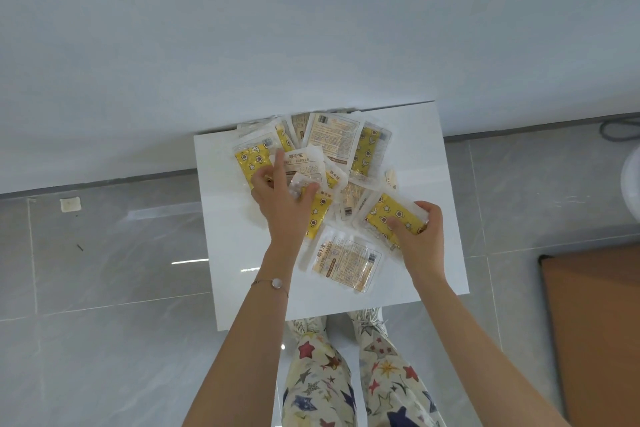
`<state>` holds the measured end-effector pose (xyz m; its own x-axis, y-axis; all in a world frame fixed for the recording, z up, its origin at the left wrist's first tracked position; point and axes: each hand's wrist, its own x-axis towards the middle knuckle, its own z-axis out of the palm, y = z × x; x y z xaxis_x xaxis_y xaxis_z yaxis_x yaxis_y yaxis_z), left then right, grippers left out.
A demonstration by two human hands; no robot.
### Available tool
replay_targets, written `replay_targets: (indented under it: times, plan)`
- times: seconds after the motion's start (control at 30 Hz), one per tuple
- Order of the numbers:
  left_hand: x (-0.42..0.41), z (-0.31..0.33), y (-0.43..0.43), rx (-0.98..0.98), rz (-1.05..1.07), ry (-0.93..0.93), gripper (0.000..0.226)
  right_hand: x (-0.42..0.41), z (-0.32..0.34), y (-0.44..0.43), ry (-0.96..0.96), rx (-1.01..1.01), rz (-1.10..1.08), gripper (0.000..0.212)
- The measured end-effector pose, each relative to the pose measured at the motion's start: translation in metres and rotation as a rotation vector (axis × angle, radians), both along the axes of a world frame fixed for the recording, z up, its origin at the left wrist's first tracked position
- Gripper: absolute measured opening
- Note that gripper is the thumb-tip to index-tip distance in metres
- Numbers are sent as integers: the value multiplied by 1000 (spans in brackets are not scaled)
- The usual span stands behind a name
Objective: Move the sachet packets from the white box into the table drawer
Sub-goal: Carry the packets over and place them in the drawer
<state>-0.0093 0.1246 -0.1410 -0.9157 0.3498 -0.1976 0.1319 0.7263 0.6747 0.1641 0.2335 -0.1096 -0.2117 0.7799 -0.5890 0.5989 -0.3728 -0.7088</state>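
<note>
The white table drawer (225,253) stands pulled out from under the white tabletop (311,28). Several sachet packets, yellow with flower prints or clear with beige labels, lie scattered in it, most toward the back (332,139). My left hand (280,201) rests on the pile at the drawer's left, thumb and fingers pinching a clear-wrapped yellow sachet (317,215). My right hand (420,232) grips another yellow sachet (391,213) at the drawer's right side, just above the others. One beige-labelled sachet (346,262) lies alone near the front. The white box is out of view.
Grey tiled floor surrounds the drawer. A brown board (595,340) lies on the floor at the right, a dark cable (620,130) at the top right, and a small white scrap (70,204) at the left. My legs in star-print trousers (346,374) stand below the drawer front.
</note>
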Motion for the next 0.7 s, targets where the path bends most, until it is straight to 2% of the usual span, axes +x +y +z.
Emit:
replay_targets:
  times: [0.23, 0.37, 0.5, 0.7]
  plan:
    - [0, 0, -12, 54, 55, -11, 64, 0, 3, -3, 6, 30, -40, 42]
    - [-7, 8, -26, 72, 106, -134, 42, -3, 14, 0, 20, 62, -75, 41]
    - [-10, 28, -42, 60, 92, -153, 27, -11, 33, 1, 30, 61, -32, 40]
    - [-7, 75, -81, 151, 216, -411, 7, -32, 84, -10, 85, -45, 104, 37]
